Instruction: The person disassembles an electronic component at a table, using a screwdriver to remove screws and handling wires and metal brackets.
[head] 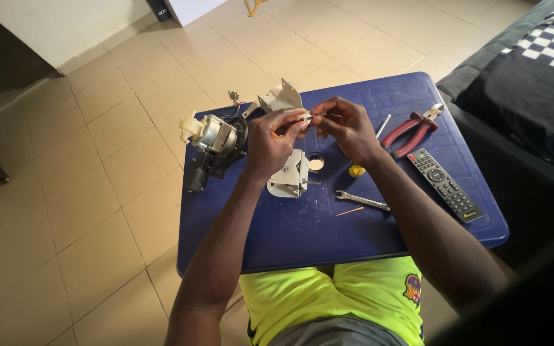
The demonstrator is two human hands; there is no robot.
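While both hands are raised over the blue worktop (pixel 302 237), the head view shows the left hand (pixel 270 142) and right hand (pixel 347 128) pinching a small metal part (pixel 309 116) between their fingertips, closed on it from either side. Below them lies a pale plastic housing (pixel 290 176), with a motor (pixel 216 138) to the left. A spanner (pixel 361 200), red pliers (pixel 411 131) and a remote control (pixel 447 186) rest to the right. I judge this a fitting or freeing step; the next move calls for a steady fine grip.

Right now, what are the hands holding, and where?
Both hands, left hand and right hand, pinch a small metal part by its ends; what it is cannot be told.
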